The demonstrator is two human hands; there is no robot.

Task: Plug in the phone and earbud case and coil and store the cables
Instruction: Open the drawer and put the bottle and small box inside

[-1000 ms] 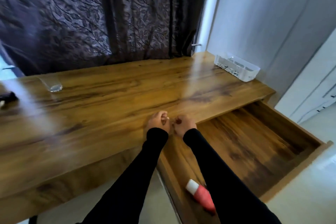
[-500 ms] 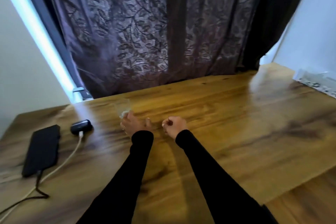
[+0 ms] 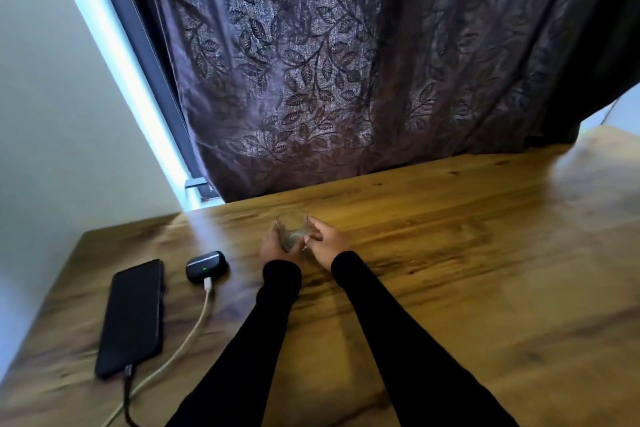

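Note:
A black phone lies flat near the desk's left end with a dark cable plugged into its near end. Beside it sits a black earbud case showing a green light, with a white cable plugged into it and running toward the near edge. To the right stands a clear drinking glass. My left hand wraps its left side and my right hand holds its right side, both in black sleeves.
The wooden desk stretches right. A dark leaf-patterned curtain hangs behind it, with a bright window strip and a pale wall at the left.
My view swung left from the open drawer to the phone end of the desk. Both hands moved forward and closed around the glass.

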